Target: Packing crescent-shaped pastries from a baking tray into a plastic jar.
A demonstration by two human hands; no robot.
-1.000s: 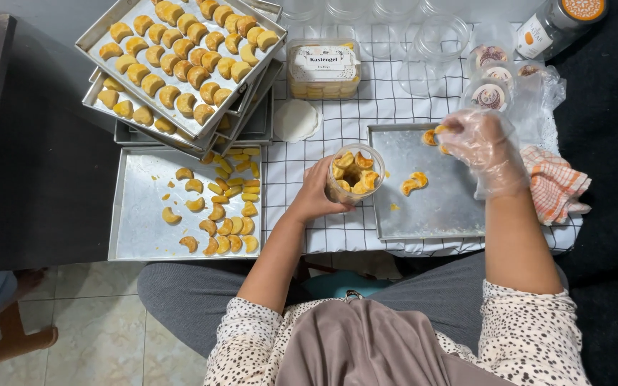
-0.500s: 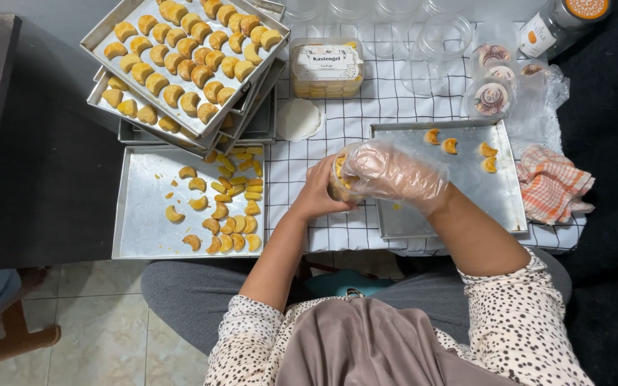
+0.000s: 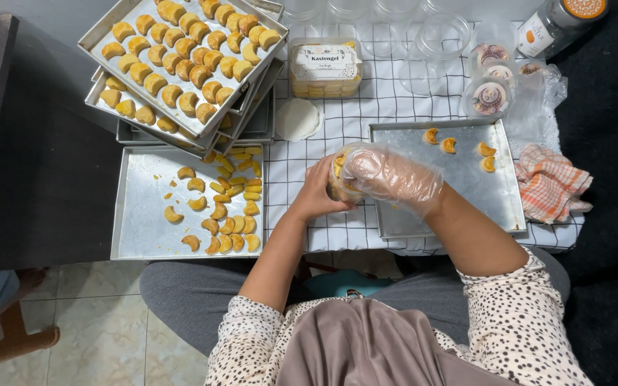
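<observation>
My left hand grips the side of a clear round jar partly filled with golden crescent cookies, over the white checked cloth. My right hand, in a clear plastic glove, lies across the jar's mouth and hides most of it. Whether it holds a cookie cannot be told. Just right of the jar sits a metal tray with a few cookies along its far edge.
A tray with several loose cookies lies to the left. Behind it stands a stack of trays full of cookies. At the back are a filled lidded box, empty clear jars, round lids and an orange checked towel.
My gloved right hand came from the far edge of the right tray to the jar and now covers its mouth. The left hand kept hold of the jar.
</observation>
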